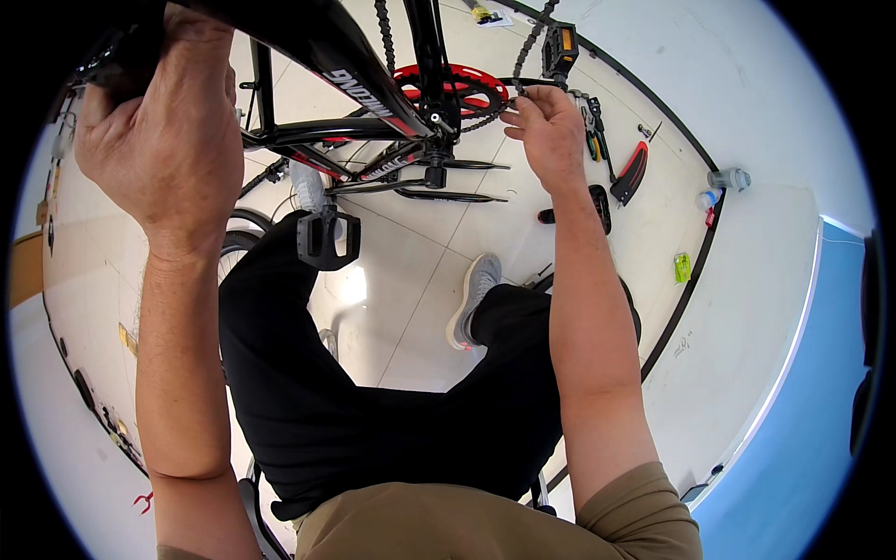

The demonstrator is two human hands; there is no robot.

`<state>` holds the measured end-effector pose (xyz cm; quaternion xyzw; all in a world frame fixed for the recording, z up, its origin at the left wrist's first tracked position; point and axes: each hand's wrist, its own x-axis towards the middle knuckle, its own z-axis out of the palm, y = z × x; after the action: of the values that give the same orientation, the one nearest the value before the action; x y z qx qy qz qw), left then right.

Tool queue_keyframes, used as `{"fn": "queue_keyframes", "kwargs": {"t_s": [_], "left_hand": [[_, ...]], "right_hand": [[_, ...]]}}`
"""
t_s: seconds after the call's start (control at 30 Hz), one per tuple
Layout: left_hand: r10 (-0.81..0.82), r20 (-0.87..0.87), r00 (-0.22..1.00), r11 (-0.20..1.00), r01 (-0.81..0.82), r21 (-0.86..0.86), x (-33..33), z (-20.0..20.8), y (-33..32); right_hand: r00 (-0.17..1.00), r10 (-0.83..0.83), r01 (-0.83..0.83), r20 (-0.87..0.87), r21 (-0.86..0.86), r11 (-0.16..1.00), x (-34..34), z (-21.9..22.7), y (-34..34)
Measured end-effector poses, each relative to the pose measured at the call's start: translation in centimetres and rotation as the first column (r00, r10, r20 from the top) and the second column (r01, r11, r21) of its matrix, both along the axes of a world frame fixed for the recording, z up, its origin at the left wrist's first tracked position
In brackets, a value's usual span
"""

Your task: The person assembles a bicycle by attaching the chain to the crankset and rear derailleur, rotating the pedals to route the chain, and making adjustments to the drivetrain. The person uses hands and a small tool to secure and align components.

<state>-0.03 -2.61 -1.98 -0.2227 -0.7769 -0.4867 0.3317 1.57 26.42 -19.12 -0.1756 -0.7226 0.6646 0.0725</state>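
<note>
Could not see fingertips of the left hand, follow the bicycle chain past the far edge, or identify the small yellow item at left.

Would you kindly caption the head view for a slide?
Right hand pinching the chain by the red chainring, left hand gripping the black bicycle.

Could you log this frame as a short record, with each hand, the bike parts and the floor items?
left hand: against a dark part of the black bicycle, grip partly hidden
right hand: fingers pinching the chain beside the red chainring
pedals: upper pedal near the right hand, lower pedal by the left leg
floor: hand tools, red and black piece, green packet
</note>
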Motion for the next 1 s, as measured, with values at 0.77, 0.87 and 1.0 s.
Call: {"fn": "queue_keyframes", "kwargs": {"t_s": [0.77, 0.87, 1.0], "left_hand": [[-0.059, 0.056, 0.997, 0.993, 0.053, 0.108, 0.1, 0.0, 0.2], [-0.035, 0.056, 0.998, 0.995, 0.029, 0.098, 0.2, 0.1, 0.4], [-0.044, 0.028, 0.999, 0.995, 0.042, 0.095, 0.0, -0.1, 0.4]], "right_hand": [[0.999, -0.05, 0.049, 0.013, 0.081, 0.996, 0.3, 1.0, -0.9], [0.999, -0.052, 0.052, -0.004, 0.147, 0.988, 0.3, 0.7, -0.9], [0.996, -0.082, 0.085, -0.029, 0.171, 0.982, 0.1, 0.4, -1.0]]}}
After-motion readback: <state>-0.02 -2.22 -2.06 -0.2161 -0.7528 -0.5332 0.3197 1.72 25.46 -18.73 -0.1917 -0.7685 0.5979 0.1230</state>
